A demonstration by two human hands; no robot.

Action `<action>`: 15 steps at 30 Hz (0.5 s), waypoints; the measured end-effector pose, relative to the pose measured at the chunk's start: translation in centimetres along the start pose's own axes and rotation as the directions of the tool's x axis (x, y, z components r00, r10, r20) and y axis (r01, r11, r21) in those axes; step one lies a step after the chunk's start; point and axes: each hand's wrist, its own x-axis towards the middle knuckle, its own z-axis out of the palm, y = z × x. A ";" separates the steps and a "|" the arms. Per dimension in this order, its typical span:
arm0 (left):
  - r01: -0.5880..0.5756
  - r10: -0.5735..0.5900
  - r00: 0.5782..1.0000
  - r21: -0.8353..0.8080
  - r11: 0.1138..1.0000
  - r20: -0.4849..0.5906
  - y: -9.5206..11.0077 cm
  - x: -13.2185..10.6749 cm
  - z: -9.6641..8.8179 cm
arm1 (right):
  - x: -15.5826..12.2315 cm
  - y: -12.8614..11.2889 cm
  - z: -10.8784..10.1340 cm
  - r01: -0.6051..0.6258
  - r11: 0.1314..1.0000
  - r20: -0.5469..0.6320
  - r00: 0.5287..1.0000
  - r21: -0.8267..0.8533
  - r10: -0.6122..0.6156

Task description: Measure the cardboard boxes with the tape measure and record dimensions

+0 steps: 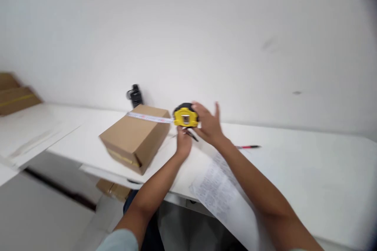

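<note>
You seem to be measuring the box point(132, 131), left of centre, with the tape measure point(186, 117) mid-frame. Your right hand point(210, 124) has fingers spread; whether it or your left hand point(183, 143) grips, I cannot tell. Next likely calls for a flat blade point(150, 118).

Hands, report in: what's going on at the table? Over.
Right hand touching yellow tape measure, left hand underneath. Blade out across cardboard box. Printed paper overhanging table edge.

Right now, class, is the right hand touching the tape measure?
Touching: in the head view, the right hand grips the tape measure by its right side.
</note>
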 end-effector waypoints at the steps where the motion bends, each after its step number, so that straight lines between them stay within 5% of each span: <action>1: 0.040 -0.046 0.996 -0.078 0.996 -0.074 0.9 -1.5 -0.6 | 0.6 -0.2 -0.1 0.031 0.999 -0.008 0.999 -0.013 -0.031; 3: 0.014 -0.037 0.982 -0.123 0.992 -0.186 2.5 -5.5 -2.9 | 1.9 -0.1 -0.2 0.094 0.994 -0.009 0.995 -0.048 -0.095; 5: -0.193 0.186 0.947 0.002 0.981 -0.263 3.9 -9.5 -7.1 | 2.9 0.2 -0.1 0.144 0.986 0.000 0.989 -0.087 -0.145; 8: -0.475 0.550 0.824 0.360 0.803 -0.138 7.6 -11.1 -14.8 | 3.2 0.4 0.3 0.166 0.979 -0.057 0.983 -0.115 -0.173; 9: -0.486 0.589 0.805 0.489 0.725 -0.074 9.3 -9.9 -17.1 | 3.1 0.3 0.6 0.165 0.979 -0.093 0.980 -0.116 -0.176; 11: -0.332 0.505 0.863 0.715 0.615 -0.033 13.2 -5.1 -20.7 | 2.9 0.0 1.2 0.176 0.978 -0.173 0.966 -0.110 -0.193; 13: -0.169 0.342 0.939 0.836 0.523 -0.024 16.4 1.3 -22.9 | 2.9 -0.2 1.7 0.199 0.975 -0.252 0.943 -0.104 -0.219; 15: 0.083 0.147 0.979 0.938 0.337 -0.139 17.8 7.2 -23.7 | 3.1 -0.4 1.9 0.221 0.970 -0.314 0.918 -0.102 -0.243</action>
